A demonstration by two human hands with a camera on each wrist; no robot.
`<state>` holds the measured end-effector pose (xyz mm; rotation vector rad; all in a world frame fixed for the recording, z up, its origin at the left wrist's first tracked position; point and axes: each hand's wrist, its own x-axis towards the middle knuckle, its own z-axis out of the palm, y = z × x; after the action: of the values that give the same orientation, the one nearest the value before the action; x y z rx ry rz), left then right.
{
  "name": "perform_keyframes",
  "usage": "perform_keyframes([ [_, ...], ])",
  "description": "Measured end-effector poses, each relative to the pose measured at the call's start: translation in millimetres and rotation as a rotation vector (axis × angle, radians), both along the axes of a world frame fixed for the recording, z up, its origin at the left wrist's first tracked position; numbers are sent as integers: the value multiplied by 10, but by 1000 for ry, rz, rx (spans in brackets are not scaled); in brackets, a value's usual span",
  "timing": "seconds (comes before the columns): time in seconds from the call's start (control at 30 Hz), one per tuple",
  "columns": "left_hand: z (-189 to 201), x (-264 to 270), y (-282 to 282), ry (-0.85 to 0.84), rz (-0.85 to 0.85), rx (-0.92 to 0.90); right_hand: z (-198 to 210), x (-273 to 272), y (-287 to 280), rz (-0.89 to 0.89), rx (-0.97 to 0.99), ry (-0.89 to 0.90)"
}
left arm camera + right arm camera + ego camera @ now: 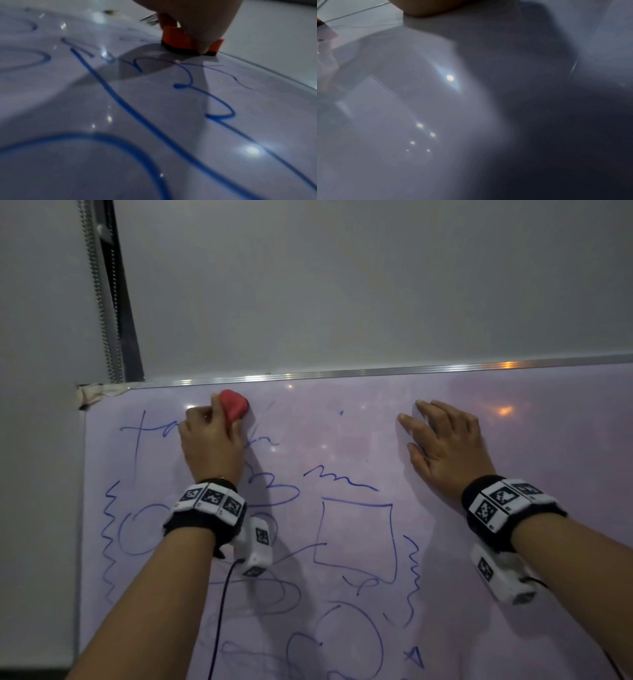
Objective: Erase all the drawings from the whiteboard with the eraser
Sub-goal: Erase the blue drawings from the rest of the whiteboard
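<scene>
Two hands rest on a whiteboard (513,542), seen from above by the person using them. The left hand (210,445) has its fingers (197,416) curled around a red eraser (234,405), clamped on its body; the left wrist view shows the eraser's dark felt base pressed flat against the board. The eraser sits at the top left of the board, just below the metal top frame (376,369). The right hand (445,440) lies well apart to the right, palm down, its fingers straight and slightly spread, holding nothing, on a part of the board that looks free of ink.

From the eraser, the blue marker drawings (356,539) lie mostly below and toward the person: a cross and some lettering immediately left of the fingers, zigzags down the left edge, then loops, circles, a square and a small triangle lower down. Only faint traces show level with the eraser to its right. The left hand is the nearer one to all this ink, so the coming strokes likely need to sweep leftward and downward.
</scene>
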<state>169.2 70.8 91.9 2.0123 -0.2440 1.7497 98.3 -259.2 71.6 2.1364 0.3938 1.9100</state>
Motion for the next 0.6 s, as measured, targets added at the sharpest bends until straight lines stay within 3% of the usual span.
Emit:
perform_keyframes([
  [0.07,11,17,-19,22,67,-67,-3,-2,15,6,8,9],
  [0.17,-215,-21,-410,-278,-8,371,-6,-6,24,-3,19,24],
  [0.23,-343,-29,-581,-361,-72,550,-9,-13,20,-10,18,25],
  [0.3,-291,-1,-569,-329,-59,483,-11,-15,12,-13,13,15],
  [0.43,13,-32,-620,-159,-22,-24,-2,-13,18,-10,12,-11],
  [0.47,16,-87,-755,-165,-46,5,-10,-16,21,-13,10,-10],
  [0.6,-226,-224,-1316,-340,-125,399,-5,-30,14,-23,17,3],
])
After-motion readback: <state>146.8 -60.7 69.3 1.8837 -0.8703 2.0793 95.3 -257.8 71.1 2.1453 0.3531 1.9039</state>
